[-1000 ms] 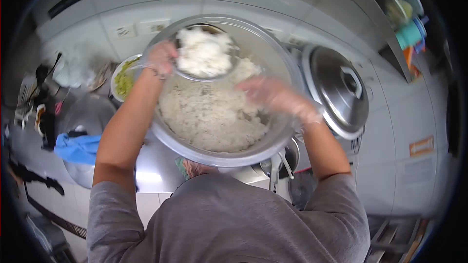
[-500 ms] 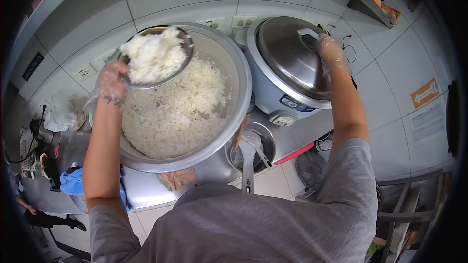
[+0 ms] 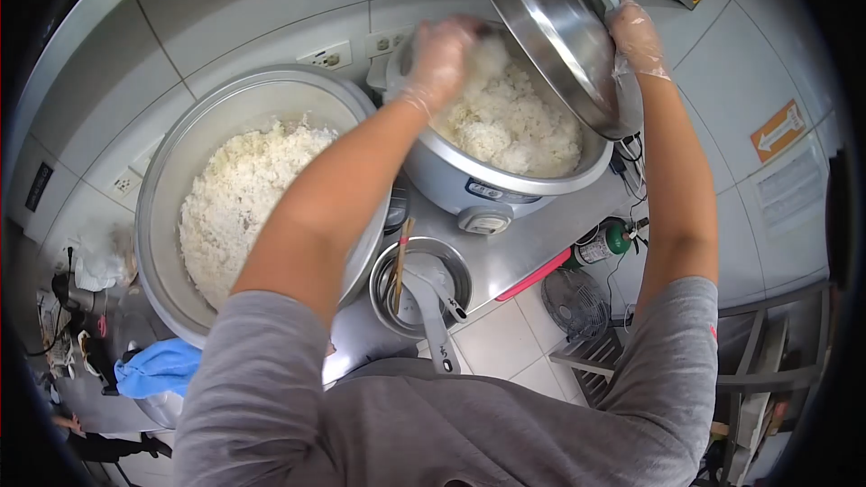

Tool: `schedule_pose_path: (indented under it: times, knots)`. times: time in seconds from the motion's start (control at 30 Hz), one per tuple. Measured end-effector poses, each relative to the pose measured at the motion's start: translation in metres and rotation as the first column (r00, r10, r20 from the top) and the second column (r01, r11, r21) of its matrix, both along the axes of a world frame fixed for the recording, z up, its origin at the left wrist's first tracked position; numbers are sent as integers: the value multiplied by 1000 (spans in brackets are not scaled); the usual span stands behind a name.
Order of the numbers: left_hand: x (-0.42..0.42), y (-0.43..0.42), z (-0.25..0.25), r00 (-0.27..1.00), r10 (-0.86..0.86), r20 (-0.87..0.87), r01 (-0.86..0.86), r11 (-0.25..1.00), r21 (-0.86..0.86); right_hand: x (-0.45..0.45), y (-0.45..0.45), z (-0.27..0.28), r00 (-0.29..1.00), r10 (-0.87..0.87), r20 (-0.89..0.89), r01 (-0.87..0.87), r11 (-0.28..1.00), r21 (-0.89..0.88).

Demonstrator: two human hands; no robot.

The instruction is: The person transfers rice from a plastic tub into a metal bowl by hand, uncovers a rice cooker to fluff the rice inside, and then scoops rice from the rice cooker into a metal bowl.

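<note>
My right hand [image 3: 638, 34], in a clear plastic glove, grips the pale handle of a domed steel lid [image 3: 564, 36] and holds it tilted up beside the rice cooker [image 3: 492, 182]. Inside the light-blue cooker lies white cooked rice [image 3: 519, 131]. My left hand [image 3: 442, 59], also gloved, is over the cooker's back left rim, smeared by motion, its fingers curled. The metal bowl it carried is mostly hidden and blurred there, with white rice by the fingers. To the left stands a large metal pot [image 3: 167, 171] of cooked rice [image 3: 244, 203], partly covered by my left arm.
In front of the cooker a steel container [image 3: 421, 329] holds a long-handled white scoop [image 3: 433, 325] and other utensils. A blue cloth [image 3: 158, 367] lies at the left. Wall sockets [image 3: 329, 56] are behind the pots. A fan [image 3: 575, 302] and a green cylinder [image 3: 606, 243] are low at the right.
My right hand has raised and tilted the lid, uncovering the cooker's rice. My left hand has moved from above the large pot rightward to the cooker. The view has shifted right.
</note>
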State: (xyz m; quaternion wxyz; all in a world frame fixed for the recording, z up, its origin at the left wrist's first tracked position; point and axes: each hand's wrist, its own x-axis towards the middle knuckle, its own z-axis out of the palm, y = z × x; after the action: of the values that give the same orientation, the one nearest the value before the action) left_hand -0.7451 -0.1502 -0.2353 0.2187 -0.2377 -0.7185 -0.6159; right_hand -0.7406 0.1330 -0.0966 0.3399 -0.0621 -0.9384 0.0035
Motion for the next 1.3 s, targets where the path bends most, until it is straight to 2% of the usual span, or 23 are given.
schedule_pose_path:
  times: [0.03,0.07,0.1,0.17,0.2,0.23,0.37,0.43,0.47,0.53,0.57,0.77,0.83,0.87,0.9,0.93,0.97,1.0,1.1,1.13,1.17,1.23,1.3]
  knots:
    - [-1,8,-8,971,31,-235,-136,885,-446,2,4,-1,1000,-11,2,11,1000,-10]
    - [-3,14,-15,893,-52,-447,-340,573,-746,4,7,-3,1000,-19,2,19,1000,-11]
    - [-10,19,-21,893,-59,-445,-334,574,-747,7,10,-7,1000,-26,6,26,999,-29]
    - [-25,20,-30,927,191,-323,-291,909,-298,12,15,-15,999,-34,16,35,998,-51]
    - [-19,9,-18,985,130,-117,-136,990,-45,14,15,-20,1000,-15,28,17,998,-56]
    - [-10,-6,1,998,9,66,-25,971,239,17,14,-24,999,5,37,-3,998,-62]
    - [-1,-33,25,954,73,292,-174,925,337,29,-25,-42,995,59,82,-59,998,-1]
    - [-16,-46,15,886,464,14,-463,886,-24,22,-37,-53,992,70,101,-74,997,37]
    - [-19,-53,13,879,477,9,-477,879,-25,17,-43,-58,990,65,125,-75,994,80]
    - [-20,-62,14,876,459,147,-480,856,190,20,-55,-61,991,64,117,-74,993,87]
    - [-39,-69,8,924,328,196,-381,829,410,20,-59,-61,988,49,144,-62,994,88]
    - [-75,-138,-14,920,391,-20,-344,832,435,18,-77,-67,979,60,195,-83,991,108]
    - [-187,-228,-102,937,-79,-341,240,854,462,20,-88,-70,979,58,195,-89,984,155]
    - [-174,-239,-98,938,-65,-340,227,857,462,16,-90,-74,978,72,195,-103,983,155]
    - [-147,-250,-83,976,160,-150,-126,969,214,10,-89,-82,977,107,187,-143,972,189]
    - [-114,-259,-65,906,422,-30,-423,900,-108,5,-87,-89,974,141,178,-179,958,223]
    - [-82,-267,-50,743,669,-1,-601,668,-439,5,-84,-96,966,171,195,-222,934,282]
    - [-60,-274,-46,521,851,-72,-624,322,-712,-4,-74,-104,964,180,194,-231,932,280]
    - [10,-355,-53,638,761,-118,-629,426,-650,-8,-75,-109,960,154,235,-212,946,244]
    - [59,-342,-18,668,631,393,-672,740,-46,-5,-78,-102,958,130,257,-192,954,230]
    - [91,-344,0,747,186,638,-631,498,594,-5,-80,-96,950,186,252,-260,918,299]
    - [115,-382,-15,726,254,639,-664,498,558,3,-121,-80,923,280,265,-364,858,363]
    - [130,-420,-24,711,304,635,-686,501,528,26,-194,-62,880,468,88,-472,835,282]
